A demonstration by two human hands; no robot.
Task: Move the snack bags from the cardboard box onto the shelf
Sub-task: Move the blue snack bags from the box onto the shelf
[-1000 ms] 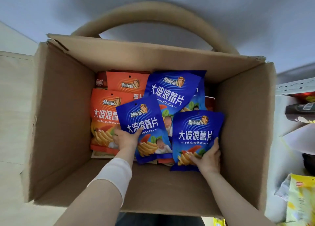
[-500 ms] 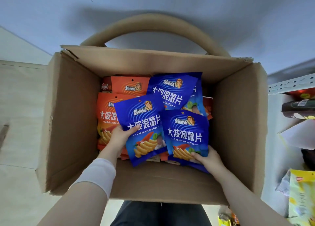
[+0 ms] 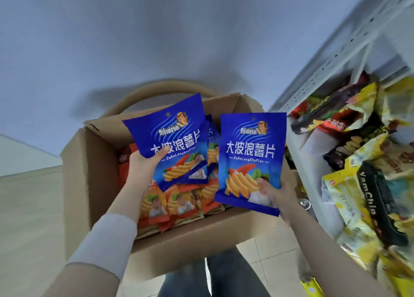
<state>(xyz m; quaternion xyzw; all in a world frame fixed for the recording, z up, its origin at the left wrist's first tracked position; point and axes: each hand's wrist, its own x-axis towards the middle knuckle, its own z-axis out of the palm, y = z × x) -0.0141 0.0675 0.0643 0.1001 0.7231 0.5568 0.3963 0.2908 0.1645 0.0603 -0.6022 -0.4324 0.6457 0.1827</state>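
Note:
My left hand (image 3: 143, 169) grips a blue snack bag (image 3: 174, 137) by its lower left side, lifted above the open cardboard box (image 3: 89, 176). A second blue bag seems to sit just behind it in the same grip. My right hand (image 3: 275, 196) pinches another blue snack bag (image 3: 251, 160) at its lower right corner, held over the box's right edge, close to the shelf (image 3: 331, 57). Several orange snack bags (image 3: 179, 205) and a few blue ones lie in the box.
The white metal shelf at the right holds yellow, black and red snack bags (image 3: 363, 189), some leaning out. A curved cardboard handle (image 3: 143, 93) arches behind the box. Pale tiled floor (image 3: 29, 207) lies to the left; my legs show below the box.
Both hands have lifted their blue bags up out of the box. The right bag has swung right toward the shelf, and my view has turned right, bringing the shelf into sight.

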